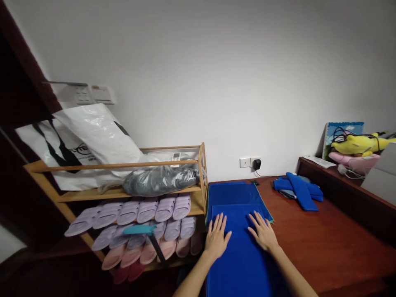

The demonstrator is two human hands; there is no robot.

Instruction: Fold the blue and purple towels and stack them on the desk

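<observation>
A blue sheet of material [237,264] lies flat along the left side of the reddish-brown table [328,243], on top of a darker blue piece [233,193] with a green edge. My left hand [217,237] rests palm down near its left edge, fingers spread. On the right part of the same sheet, my right hand [262,232] also lies flat with its fingers apart. Neither hand holds anything. Farther right on the table are folded blue strips [301,192] in a loose pile.
A wooden rack [202,177] left of the table holds rows of slippers [147,209], a white bag [95,132] and a plastic-wrapped grey bundle [161,180]. At the right, a raised shelf [337,175] bears a yellow plush toy [355,144]. A black plug [256,164] sits in the wall.
</observation>
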